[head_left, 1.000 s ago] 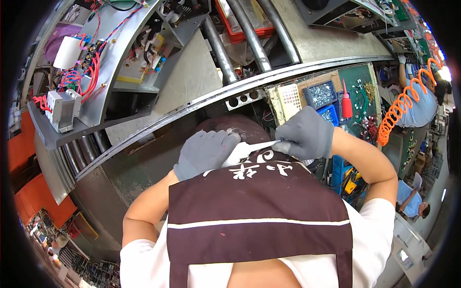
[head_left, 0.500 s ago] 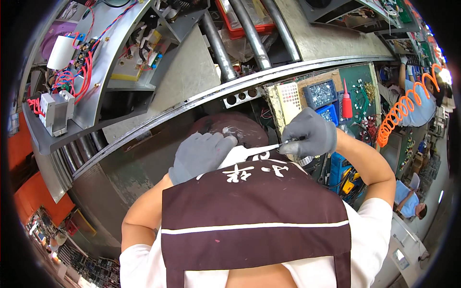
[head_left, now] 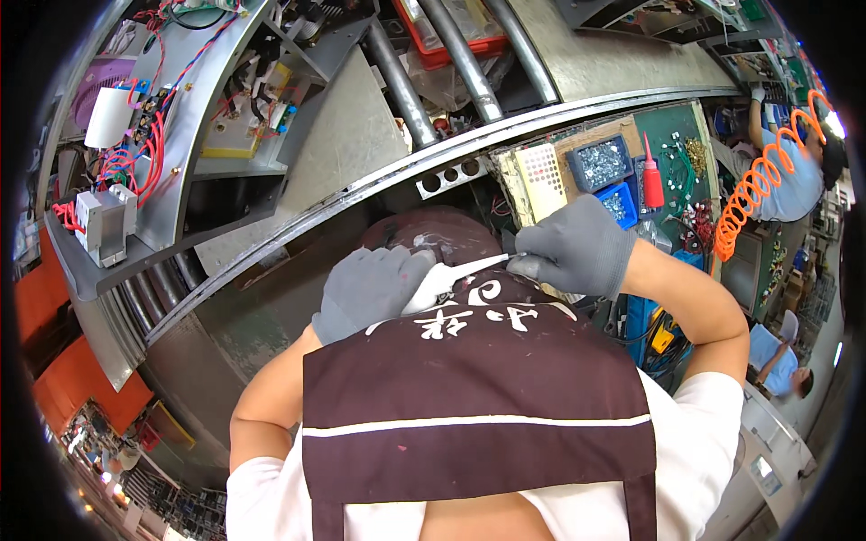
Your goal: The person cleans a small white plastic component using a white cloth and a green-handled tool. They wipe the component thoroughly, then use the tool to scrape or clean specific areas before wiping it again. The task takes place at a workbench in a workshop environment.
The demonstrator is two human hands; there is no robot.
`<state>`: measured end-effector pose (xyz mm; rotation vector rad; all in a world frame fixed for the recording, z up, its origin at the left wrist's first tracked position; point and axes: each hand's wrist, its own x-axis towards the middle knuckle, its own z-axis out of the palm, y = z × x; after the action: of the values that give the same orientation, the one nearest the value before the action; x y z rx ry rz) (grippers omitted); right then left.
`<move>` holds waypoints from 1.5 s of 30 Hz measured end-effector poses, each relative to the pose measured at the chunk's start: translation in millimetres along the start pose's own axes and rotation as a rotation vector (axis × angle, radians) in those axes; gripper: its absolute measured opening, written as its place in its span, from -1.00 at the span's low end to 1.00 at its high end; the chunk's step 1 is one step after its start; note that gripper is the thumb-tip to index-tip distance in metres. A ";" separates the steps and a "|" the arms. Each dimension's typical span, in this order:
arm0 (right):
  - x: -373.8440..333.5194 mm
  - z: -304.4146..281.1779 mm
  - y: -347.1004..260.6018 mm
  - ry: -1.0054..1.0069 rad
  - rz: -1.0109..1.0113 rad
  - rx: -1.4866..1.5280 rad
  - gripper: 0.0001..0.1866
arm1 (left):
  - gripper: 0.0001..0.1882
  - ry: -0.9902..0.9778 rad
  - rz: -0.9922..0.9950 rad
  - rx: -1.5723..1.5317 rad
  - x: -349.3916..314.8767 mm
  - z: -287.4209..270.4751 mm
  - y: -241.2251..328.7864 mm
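My left hand [head_left: 370, 287], in a grey glove, is wrapped round a white squeeze bottle [head_left: 431, 287] over my lap. The bottle's long tapered nozzle [head_left: 478, 266] points to the right. At the nozzle's tip is my right hand [head_left: 577, 248], also gloved in grey, with its fingers closed in a pinch. A small dark piece shows at these fingers, too little of it to name. Whether the fingers grip the tip itself or only this piece is hidden. Below both hands lies my dark brown apron [head_left: 478, 379].
A green-topped side bench [head_left: 663, 131] holds blue bins of small metal parts [head_left: 600, 164], a red bottle [head_left: 651, 180] and wires. An orange coiled hose [head_left: 753, 194] hangs at right. At left stands a wired metal chassis [head_left: 171, 180] beside steel rollers [head_left: 460, 59]. Other people work at far right.
My right hand has shifted slightly up at the nozzle's tip, and the nozzle tilts up more. My left hand keeps its hold on the bottle. The whole view has shifted slightly.
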<state>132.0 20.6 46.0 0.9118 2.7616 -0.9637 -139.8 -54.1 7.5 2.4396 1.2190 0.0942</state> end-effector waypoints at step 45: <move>-23.6 2.8 20.8 0.240 -0.009 0.327 -0.81 | -0.71 0.088 -0.068 -0.032 -5.3 4.8 -4.2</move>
<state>162.6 19.9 38.5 1.1265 2.8500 -1.4253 -145.1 -57.5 2.1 2.3862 1.3266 0.2018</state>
